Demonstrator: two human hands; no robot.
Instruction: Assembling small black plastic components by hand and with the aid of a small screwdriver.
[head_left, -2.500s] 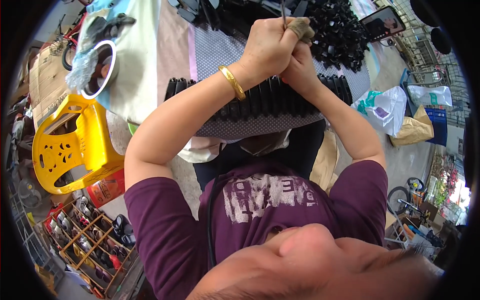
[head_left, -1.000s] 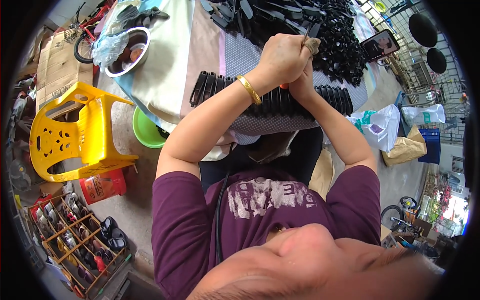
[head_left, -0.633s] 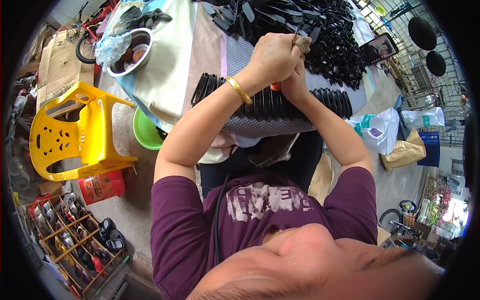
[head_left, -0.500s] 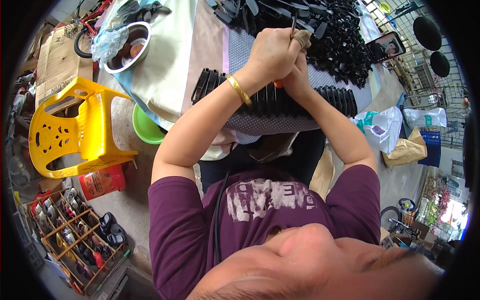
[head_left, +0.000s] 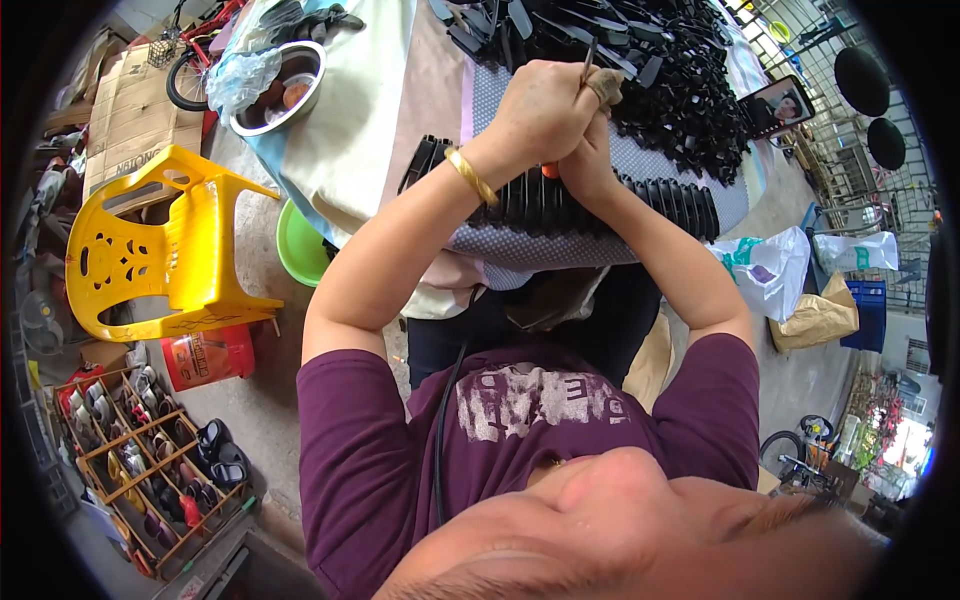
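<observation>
1. Chair of yellow plastic (head_left: 190, 240) is standing apart from the cloth-covered table (head_left: 360, 130), probably leaving my left elbow free.
2. On the floor, a green basin (head_left: 300, 250) is sitting just beside the table, perhaps ready for loose bits.
3. A metal bowl (head_left: 316, 105) is resting near the table's left edge, well apart from the black pieces, likely so it stays out of my way.
4. Below my wrists, a row of black parts (head_left: 530, 205) is running along the near edge, packed side by side, seemingly so each is propping its neighbour.
5. My left hand (head_left: 545, 110) is folding its fingers in and pressing against the right; a slim metal tip (head_left: 590, 50) is poking out above. Which hand is gripping it, I cannot tell.
6. My right hand (head_left: 588, 160) is tucking in below, an orange piece (head_left: 550, 170) showing beside it; its fingers are mostly hiding, so I cannot tell what they are pinching. A tan finger cover (head_left: 605, 88) is probably guarding skin.
7. Beyond, a pile of black pieces (head_left: 690, 110) is spreading within easy reach.
8. A phone (head_left: 775, 108) is leaning at the right, apparently angled for my viewing.
</observation>
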